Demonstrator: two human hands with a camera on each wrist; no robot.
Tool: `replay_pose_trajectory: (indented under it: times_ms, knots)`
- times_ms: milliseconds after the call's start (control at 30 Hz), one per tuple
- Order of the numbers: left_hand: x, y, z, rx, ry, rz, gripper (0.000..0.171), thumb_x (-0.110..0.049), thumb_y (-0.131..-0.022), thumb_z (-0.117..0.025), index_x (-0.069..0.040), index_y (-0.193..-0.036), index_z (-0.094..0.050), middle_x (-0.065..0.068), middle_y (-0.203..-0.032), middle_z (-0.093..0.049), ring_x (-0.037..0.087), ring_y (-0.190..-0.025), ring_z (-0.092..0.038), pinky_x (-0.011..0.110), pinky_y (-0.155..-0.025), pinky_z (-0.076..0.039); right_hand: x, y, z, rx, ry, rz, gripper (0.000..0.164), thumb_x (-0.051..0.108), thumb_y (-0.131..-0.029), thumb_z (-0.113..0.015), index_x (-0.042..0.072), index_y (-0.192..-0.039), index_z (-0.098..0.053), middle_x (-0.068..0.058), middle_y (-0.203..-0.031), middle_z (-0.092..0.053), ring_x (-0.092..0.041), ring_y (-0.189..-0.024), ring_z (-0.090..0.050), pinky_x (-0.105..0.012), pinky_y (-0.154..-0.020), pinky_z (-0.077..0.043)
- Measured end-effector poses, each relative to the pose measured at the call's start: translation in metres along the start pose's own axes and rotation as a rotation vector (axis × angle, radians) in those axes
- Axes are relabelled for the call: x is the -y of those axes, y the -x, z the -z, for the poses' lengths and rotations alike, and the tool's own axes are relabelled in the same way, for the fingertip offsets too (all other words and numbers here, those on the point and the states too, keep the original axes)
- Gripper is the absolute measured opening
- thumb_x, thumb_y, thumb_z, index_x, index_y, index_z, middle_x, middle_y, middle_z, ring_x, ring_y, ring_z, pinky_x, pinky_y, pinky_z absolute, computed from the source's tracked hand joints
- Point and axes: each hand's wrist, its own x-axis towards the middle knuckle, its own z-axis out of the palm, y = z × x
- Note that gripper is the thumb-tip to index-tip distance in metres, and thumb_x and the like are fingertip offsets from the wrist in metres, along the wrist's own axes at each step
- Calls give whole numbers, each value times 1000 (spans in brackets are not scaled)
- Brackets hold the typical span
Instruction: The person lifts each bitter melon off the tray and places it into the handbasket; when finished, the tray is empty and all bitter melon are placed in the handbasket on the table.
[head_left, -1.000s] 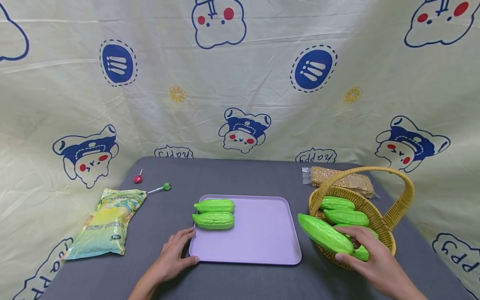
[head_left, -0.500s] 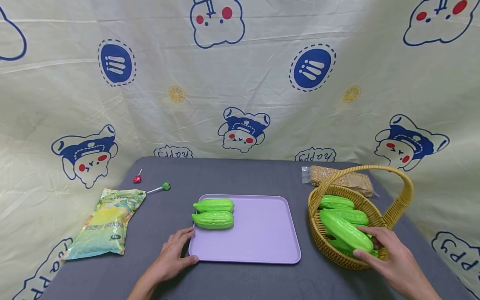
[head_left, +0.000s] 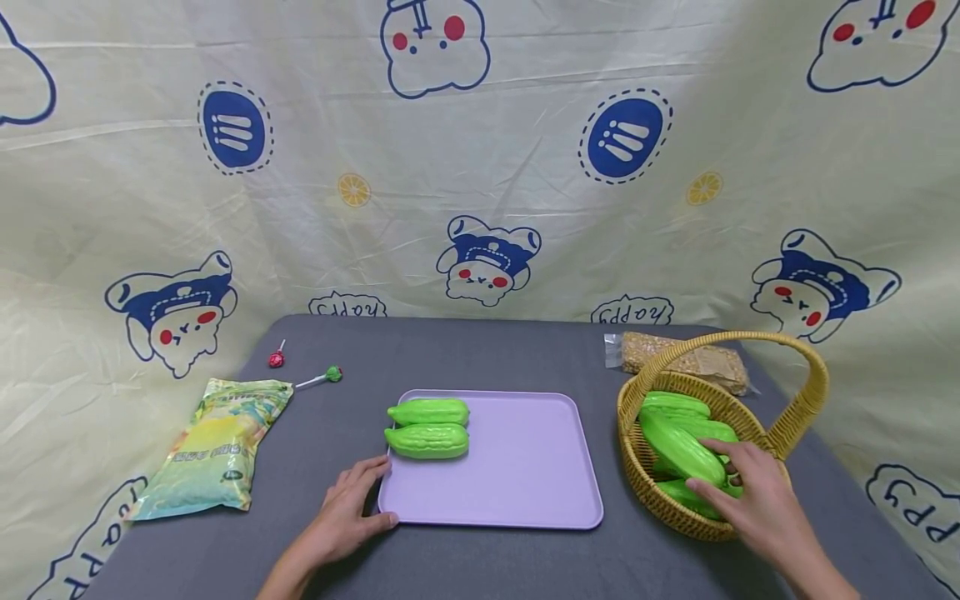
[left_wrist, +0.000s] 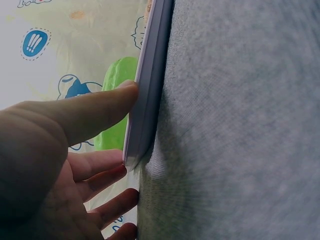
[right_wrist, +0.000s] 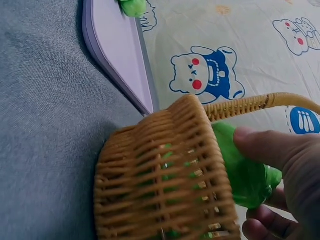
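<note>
My right hand (head_left: 765, 500) pinches the near end of a green bitter melon (head_left: 678, 446) between thumb and fingers. That melon lies slanted over several others inside the wicker basket (head_left: 637, 487). In the right wrist view the thumb presses one side of the held bitter melon (right_wrist: 235, 165), and the basket wall (right_wrist: 160, 180) hides part of it. My left hand (head_left: 345, 512) rests at the near left corner of the purple tray (head_left: 517, 467), thumb on the near edge and fingers along the left side. Two bitter melons (head_left: 426, 442) lie side by side across the tray's left edge.
A bag of grain (head_left: 675, 358) lies behind the basket, whose tall handle (head_left: 813, 392) arches over its opening. At the left are a yellow-green snack bag (head_left: 213, 450), a red lollipop (head_left: 276, 358) and a green lollipop (head_left: 332, 374). A printed cloth (head_left: 525, 167) hangs behind the table.
My right hand has carried the bitter melon from over the basket's left rim to inside it, swinging right and then slightly back left. My left hand and the tray stay put.
</note>
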Motion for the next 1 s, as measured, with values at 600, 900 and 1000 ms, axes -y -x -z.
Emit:
replay_pose_trajectory:
  times_ms: [600,900,1000]
  knots:
    - [1,-2,0,10,17,21,66,-24,-74,-77,-6,-132,-52,7,-141,-47,31,-127,-40,55,-96,-29,7,-22,-27,-19,67,-1,58,20,-68,-82,0,-117,-57,-28,-108,-56,-42,-96,-48,-55,-72,-39]
    - [0,-2,1,16,16,26,66,-25,-74,-77,-7,-132,-52,7,-141,-46,31,-127,-40,56,-96,-29,9,-25,-34,-7,64,-15,58,21,-69,-81,1,-118,-56,-27,-108,-55,-44,-98,-48,-57,-73,-40]
    - [0,-1,1,9,17,17,66,-25,-73,-77,-6,-131,-52,7,-140,-47,31,-127,-40,55,-96,-29,9,-24,-35,1,63,-7,57,22,-70,-81,2,-118,-57,-26,-107,-56,-43,-96,-49,-55,-72,-40]
